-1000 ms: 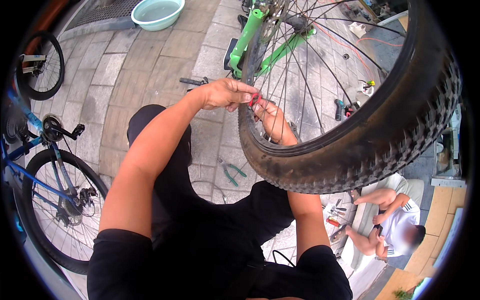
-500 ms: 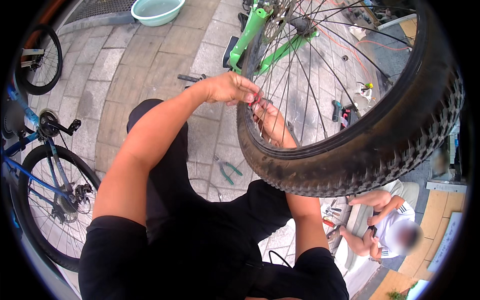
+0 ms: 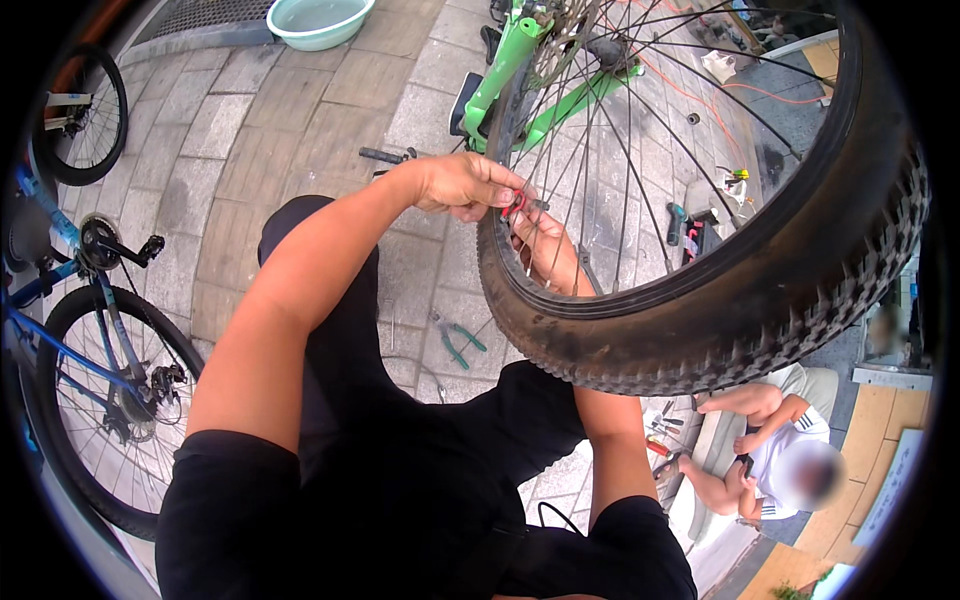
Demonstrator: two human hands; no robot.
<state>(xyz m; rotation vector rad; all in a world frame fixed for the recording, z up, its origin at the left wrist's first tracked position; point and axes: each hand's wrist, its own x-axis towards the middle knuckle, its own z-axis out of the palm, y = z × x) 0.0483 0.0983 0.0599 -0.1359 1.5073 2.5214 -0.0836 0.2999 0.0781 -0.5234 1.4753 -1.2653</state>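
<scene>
A big bicycle wheel with a knobby black tyre (image 3: 760, 300) and thin spokes fills the upper right, mounted in a bright green frame (image 3: 500, 70). My left hand (image 3: 462, 185) reaches to the wheel's left side and pinches a small red tool (image 3: 514, 207) against a spoke near the rim. My right hand (image 3: 545, 255) is behind the spokes just inside the rim, fingers closed around a spoke close to the red tool. The tyre hides my right forearm.
A blue bicycle (image 3: 90, 330) stands at the left. Green-handled pliers (image 3: 458, 340) lie on the paved ground below the wheel. A pale green basin (image 3: 318, 20) sits at the top. A seated person (image 3: 770, 460) is at the lower right, with small tools scattered near them.
The view has drifted slightly. Both hands stay at the same spot on the spokes, with only small finger movements.
</scene>
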